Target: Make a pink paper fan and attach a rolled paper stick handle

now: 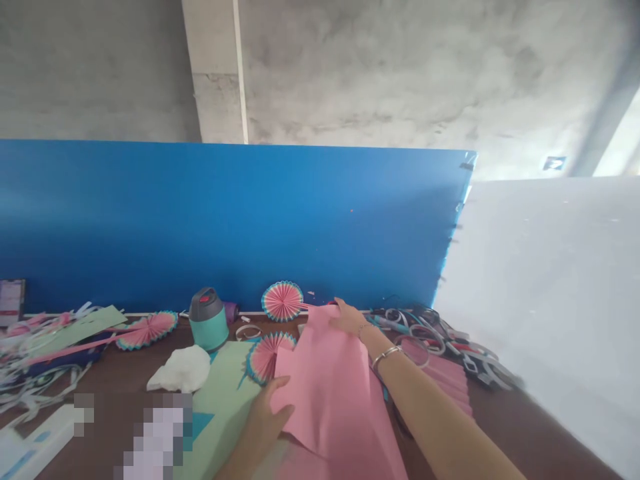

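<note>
A large pink paper sheet (330, 387) slants up from the brown table in the middle. My right hand (349, 318) pinches its upper edge, a bracelet and bangle on the wrist. At the sheet's left edge is my left hand (273, 410), thumb and forefinger apart, the paper's edge beside the fingertips. Behind the sheet's left side lies a pleated pink fan with a blue edge (270, 357); another round pink fan (283, 301) leans against the blue panel. Green paper (225, 393) lies left of the pink sheet.
Left of the green paper are a teal jar with a grey lid (209, 320), a white crumpled cloth (183, 369), a third fan (150, 330) and tangled strips (40, 393). Cables (435, 333) and pleated pink paper (445, 380) lie right. A blue panel (225, 220) stands behind.
</note>
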Motion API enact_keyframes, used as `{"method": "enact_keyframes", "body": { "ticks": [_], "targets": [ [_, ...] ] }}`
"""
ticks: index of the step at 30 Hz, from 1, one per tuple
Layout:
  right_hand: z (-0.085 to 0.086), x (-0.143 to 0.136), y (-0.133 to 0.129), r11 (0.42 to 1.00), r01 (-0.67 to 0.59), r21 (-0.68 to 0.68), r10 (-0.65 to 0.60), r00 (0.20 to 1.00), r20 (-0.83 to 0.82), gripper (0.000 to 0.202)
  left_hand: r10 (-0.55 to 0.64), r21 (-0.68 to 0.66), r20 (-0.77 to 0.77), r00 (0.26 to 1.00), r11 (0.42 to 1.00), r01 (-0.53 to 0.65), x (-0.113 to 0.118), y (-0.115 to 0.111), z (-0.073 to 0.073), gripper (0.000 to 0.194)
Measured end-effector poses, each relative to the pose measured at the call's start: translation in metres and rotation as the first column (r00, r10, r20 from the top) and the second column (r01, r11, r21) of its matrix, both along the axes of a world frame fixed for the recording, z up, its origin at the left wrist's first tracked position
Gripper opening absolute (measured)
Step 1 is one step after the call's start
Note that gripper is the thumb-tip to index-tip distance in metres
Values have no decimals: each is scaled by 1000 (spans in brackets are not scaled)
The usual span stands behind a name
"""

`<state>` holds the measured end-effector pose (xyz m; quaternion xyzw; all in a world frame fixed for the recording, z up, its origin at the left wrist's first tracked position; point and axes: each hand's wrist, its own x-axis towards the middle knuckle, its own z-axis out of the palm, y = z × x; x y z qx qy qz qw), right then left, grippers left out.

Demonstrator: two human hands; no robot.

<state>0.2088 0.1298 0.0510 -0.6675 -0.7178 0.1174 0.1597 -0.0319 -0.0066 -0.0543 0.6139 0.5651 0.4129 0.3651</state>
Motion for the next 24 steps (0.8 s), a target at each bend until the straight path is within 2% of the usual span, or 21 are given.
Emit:
{"method": "enact_keyframes", "body": {
  "ticks": [3,5,7,10,13,15,17,20,22,24],
  "targets": [
    [-4,-1,0,999,47,4,-47,998,30,91,3,28,15,1000,1000,-4,1,-1,0,52],
    [-3,-1,-6,996,65,57,-68,997,41,89,6,15,-37,999,1000,-5,1,-4,7,56],
    [2,0,-15,992,35,123,-40,998,40,68,-16,-41,-154,988,999,10,1,-8,19,61],
    [15,2,-30,979,-91,182,90,996,12,26,-24,-47,-288,957,999,11,-2,-14,37,58],
    [25,-1,-39,956,-188,225,200,979,-32,24,52,-50,-414,909,996,-80,-5,-16,48,54],
    [28,-6,-39,941,-212,264,231,972,-46,23,150,35,-434,888,988,-149,-5,-16,48,57],
    [29,-13,-36,932,-211,296,235,971,-47,20,208,115,-339,917,977,-178,-4,-13,43,64],
    [27,-22,-33,928,-179,327,202,979,-39,20,162,68,-58,985,985,-158,-2,-6,30,82],
    [24,-26,-39,923,-144,357,166,986,-32,23,117,42,53,992,992,-120,-1,-1,22,87],
    [18,-30,-55,907,-132,401,152,988,-19,32,157,49,95,983,986,-162,-2,3,17,86]
  ]
}}
